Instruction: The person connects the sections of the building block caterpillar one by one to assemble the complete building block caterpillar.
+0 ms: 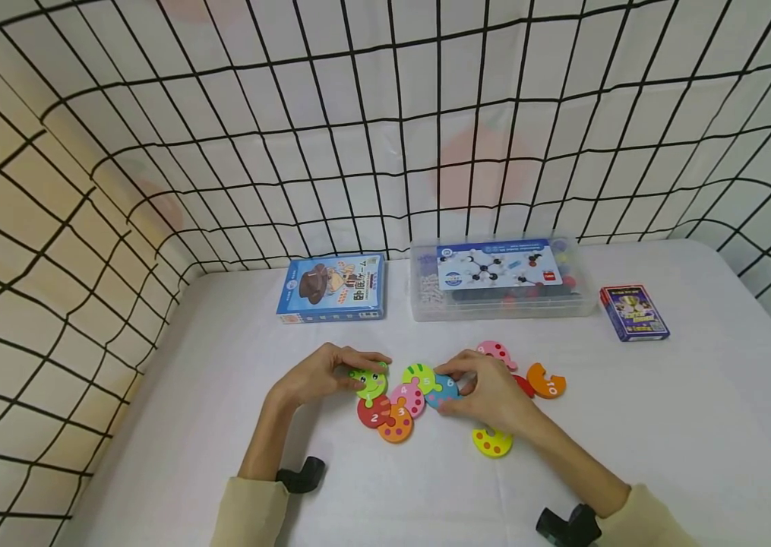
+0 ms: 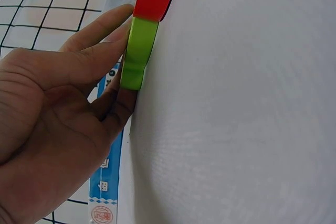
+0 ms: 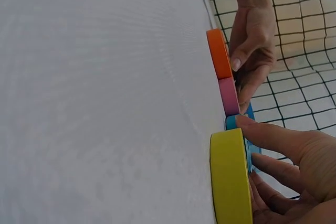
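Note:
My left hand holds a green caterpillar-face puzzle piece between thumb and fingers; its green edge shows in the left wrist view. Joined on from it in a curve are a red piece marked 2, an orange 3, a pink 4 and a green 5. At the far end of this row, my right hand pinches a blue piece against the green 5. Whether those two interlock fully I cannot tell.
Loose pieces lie around the right hand: yellow, pink, red and orange 10. Behind stand a blue game box, a clear plastic case and a small card box. Black netting surrounds the white table.

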A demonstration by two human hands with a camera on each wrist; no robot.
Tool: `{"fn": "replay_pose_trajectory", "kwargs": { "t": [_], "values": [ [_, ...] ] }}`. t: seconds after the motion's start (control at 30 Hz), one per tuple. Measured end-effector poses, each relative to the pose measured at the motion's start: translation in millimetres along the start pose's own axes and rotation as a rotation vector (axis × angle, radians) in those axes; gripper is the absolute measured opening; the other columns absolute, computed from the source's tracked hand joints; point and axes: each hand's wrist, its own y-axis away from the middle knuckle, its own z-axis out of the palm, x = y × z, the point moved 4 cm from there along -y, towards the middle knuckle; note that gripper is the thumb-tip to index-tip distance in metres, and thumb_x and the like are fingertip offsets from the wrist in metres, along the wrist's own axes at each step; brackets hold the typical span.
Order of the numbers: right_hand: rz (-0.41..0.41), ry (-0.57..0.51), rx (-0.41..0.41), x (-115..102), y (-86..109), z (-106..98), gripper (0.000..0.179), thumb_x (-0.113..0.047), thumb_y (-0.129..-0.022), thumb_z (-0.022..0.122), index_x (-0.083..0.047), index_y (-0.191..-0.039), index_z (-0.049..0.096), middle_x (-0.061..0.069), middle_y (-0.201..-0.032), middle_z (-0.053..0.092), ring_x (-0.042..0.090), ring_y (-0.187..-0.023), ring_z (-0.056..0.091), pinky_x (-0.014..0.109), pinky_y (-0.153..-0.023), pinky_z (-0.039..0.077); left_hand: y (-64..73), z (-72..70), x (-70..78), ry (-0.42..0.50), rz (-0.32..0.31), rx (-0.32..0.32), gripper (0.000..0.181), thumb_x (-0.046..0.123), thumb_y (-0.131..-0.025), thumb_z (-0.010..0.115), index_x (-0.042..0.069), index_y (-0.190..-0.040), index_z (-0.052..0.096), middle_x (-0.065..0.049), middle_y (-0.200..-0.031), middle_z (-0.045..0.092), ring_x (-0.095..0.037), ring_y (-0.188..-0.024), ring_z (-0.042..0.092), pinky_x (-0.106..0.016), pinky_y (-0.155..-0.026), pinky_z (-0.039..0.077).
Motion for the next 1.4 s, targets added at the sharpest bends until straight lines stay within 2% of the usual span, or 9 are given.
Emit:
{"fn": "replay_pose_trajectory", "kwargs": {
  "t": [0.23, 0.57, 1.03, 1.23, 1.4],
  "values": [
    [-0.016, -0.007, -0.018, -1.5, 0.3, -0.8, 0.047, -0.018, -0.079, 0.09, -0.01, -0.123, 0.076, 0.004, -0.116, 0.068, 0.014, -0.083, 0.059, 0.015, -0.07, 0.054, -0.1, 0.1, -0.5, 0.003, -0.021, 0.007, 0.038, -0.004, -0.094, 0.068, 0.015, -0.126, 0.076, 0.002, -0.142, 0.067, -0.025, -0.147, 0.049, -0.038, -0.113, 0.051],
    [-0.036, -0.007, -0.029, -1.8, -1.2, 0.9, 0.049, -0.02, -0.081, 0.089, -0.01, -0.127, 0.075, 0.005, -0.118, 0.066, 0.014, -0.085, 0.056, 0.016, -0.069, 0.052, -1.3, -0.1, 3.3, 0.022, 0.034, -0.003, 0.036, -0.007, -0.096, 0.064, 0.007, -0.128, 0.074, -0.006, -0.146, 0.065, -0.031, -0.15, 0.046, -0.044, -0.113, 0.051],
    [-0.013, 0.001, -0.006, -1.4, -3.1, 4.5, 0.048, -0.021, -0.081, 0.089, -0.012, -0.125, 0.076, 0.002, -0.118, 0.067, 0.016, -0.085, 0.054, 0.017, -0.069, 0.05, -2.9, -1.8, 0.9, 0.004, 0.054, -0.007, 0.035, -0.006, -0.096, 0.065, 0.007, -0.128, 0.074, -0.007, -0.144, 0.066, -0.031, -0.147, 0.049, -0.032, -0.109, 0.054],
    [-0.001, 0.016, 0.015, -3.9, -4.9, 6.6, 0.047, -0.021, -0.08, 0.09, -0.011, -0.124, 0.076, 0.004, -0.115, 0.067, 0.015, -0.082, 0.054, 0.018, -0.066, 0.048, -5.2, -5.0, 0.8, -0.004, 0.061, -0.011, 0.035, -0.006, -0.095, 0.066, 0.006, -0.126, 0.074, -0.008, -0.144, 0.066, -0.03, -0.148, 0.048, -0.027, -0.107, 0.053],
    [0.024, 0.02, 0.04, -3.7, -6.6, 6.8, 0.047, -0.021, -0.08, 0.09, -0.012, -0.123, 0.077, 0.002, -0.114, 0.067, 0.015, -0.084, 0.053, 0.019, -0.069, 0.047, -8.0, -8.3, -0.7, -0.007, 0.054, -0.009, 0.034, -0.005, -0.095, 0.067, 0.007, -0.126, 0.075, -0.006, -0.145, 0.065, -0.029, -0.15, 0.046, -0.024, -0.106, 0.052]
  ]
}}
